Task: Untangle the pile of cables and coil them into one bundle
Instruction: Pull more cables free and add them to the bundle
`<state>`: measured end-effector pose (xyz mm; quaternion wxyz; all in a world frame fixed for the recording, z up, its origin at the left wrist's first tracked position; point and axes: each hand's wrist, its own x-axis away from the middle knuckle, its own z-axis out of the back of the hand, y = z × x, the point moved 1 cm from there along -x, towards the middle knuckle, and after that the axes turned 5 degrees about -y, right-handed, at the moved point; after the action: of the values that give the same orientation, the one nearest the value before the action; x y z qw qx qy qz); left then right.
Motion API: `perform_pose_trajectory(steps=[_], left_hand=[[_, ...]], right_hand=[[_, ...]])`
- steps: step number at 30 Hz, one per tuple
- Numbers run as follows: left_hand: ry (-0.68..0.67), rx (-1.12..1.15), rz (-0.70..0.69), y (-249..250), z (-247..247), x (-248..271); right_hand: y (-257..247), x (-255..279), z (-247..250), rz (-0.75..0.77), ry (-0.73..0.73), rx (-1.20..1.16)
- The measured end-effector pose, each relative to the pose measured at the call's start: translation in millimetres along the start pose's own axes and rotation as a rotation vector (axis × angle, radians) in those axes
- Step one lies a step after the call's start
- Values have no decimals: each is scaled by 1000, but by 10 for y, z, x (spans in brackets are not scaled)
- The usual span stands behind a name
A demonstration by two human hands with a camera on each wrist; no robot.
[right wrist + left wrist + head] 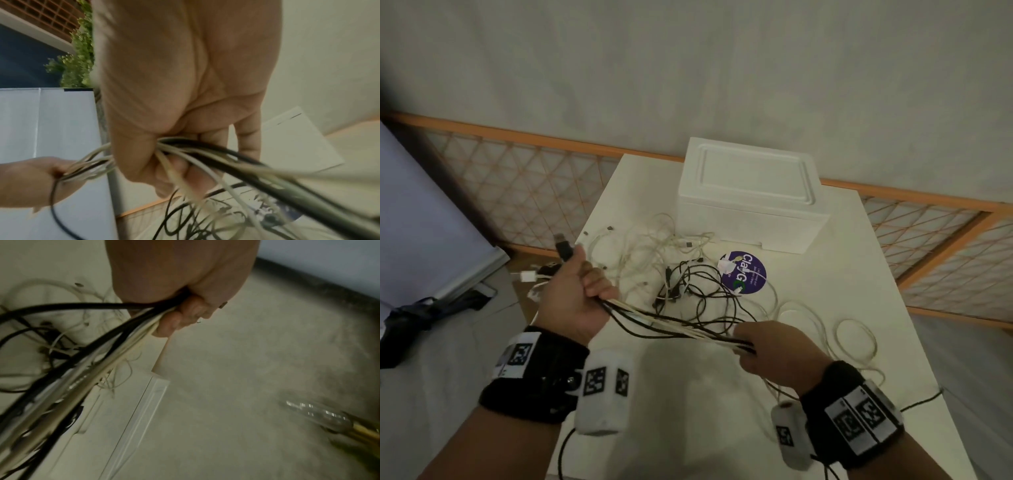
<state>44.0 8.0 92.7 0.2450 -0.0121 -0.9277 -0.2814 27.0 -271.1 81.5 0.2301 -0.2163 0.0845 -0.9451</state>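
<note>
A tangle of black and white cables [681, 270] lies on the white table [859, 308]. Several black and white strands [674, 325] are stretched taut between my hands above the table. My left hand [582, 291] grips one end of the strands in a fist, and a black USB plug [563, 248] sticks up out of it. My right hand [763, 346] grips the other end. In the left wrist view, curled fingers [185, 313] clamp the strands [98, 356]. In the right wrist view, my right hand [180, 162] closes round the strands [236, 155], and my left hand [30, 181] shows at the left.
A white foam box [750, 192] stands at the table's far side, with a round purple sticker [744, 275] in front of it. Loose white loops [856, 335] lie at the right. A white charger [530, 275] sits beyond the table's left edge. An orange lattice rail [517, 185] runs behind.
</note>
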Motion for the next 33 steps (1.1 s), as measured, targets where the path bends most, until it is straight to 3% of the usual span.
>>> perform_pose_trajectory(steps=[8, 12, 17, 19, 21, 25, 27, 29, 33], left_hand=[[132, -70, -50, 561, 389, -259], [252, -178, -32, 439, 432, -264], [165, -150, 141, 136, 494, -308], [173, -170, 191, -51, 528, -305], [190, -197, 238, -270, 592, -305], [238, -249, 329, -613, 722, -292], [251, -288, 338, -703, 748, -281], [257, -318, 327, -757, 752, -274], [274, -348, 311, -809, 748, -302]], right_hand=[[709, 101, 13, -236, -3, 5], [827, 149, 134, -222, 42, -66], [880, 472, 556, -240, 211, -97], [849, 615, 714, -263, 212, -81], [892, 676, 742, -306, 138, -55], [1130, 590, 391, -423, -312, -32], [1147, 557, 223, -436, -464, -40], [1051, 445, 157, -351, -395, -51], [399, 32, 148, -61, -38, -335]])
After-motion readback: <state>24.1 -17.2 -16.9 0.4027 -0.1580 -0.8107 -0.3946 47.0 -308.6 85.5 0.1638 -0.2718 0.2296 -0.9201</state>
